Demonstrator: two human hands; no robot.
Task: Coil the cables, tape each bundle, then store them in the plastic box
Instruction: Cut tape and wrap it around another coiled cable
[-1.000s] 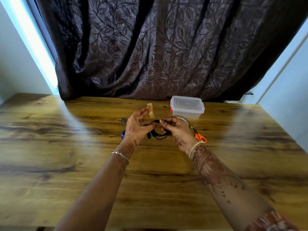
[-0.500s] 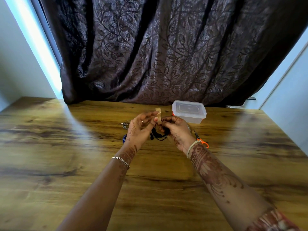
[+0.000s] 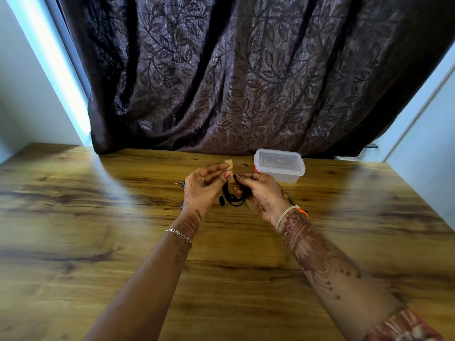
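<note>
A coiled black cable [image 3: 231, 196] hangs between my hands above the wooden table [image 3: 98, 242]. My right hand [image 3: 261, 193] grips the coil at its top, fingers curled round it. My left hand [image 3: 202, 188] pinches a short strip of tan tape [image 3: 229, 164] that sticks up from its fingertips, close to the coil's top. The clear plastic box [image 3: 279, 164], with its lid on, stands just behind my right hand.
Orange-handled scissors [image 3: 299, 209] lie partly hidden under my right wrist. Other cables [image 3: 182, 185], one with a blue part [image 3: 182, 205], peek out behind my left hand. A dark patterned curtain [image 3: 246, 82] hangs along the table's far edge.
Both hands have lifted the coil off the table and turned it upright. The tape strip has come from above the left fingers to the coil's top.
</note>
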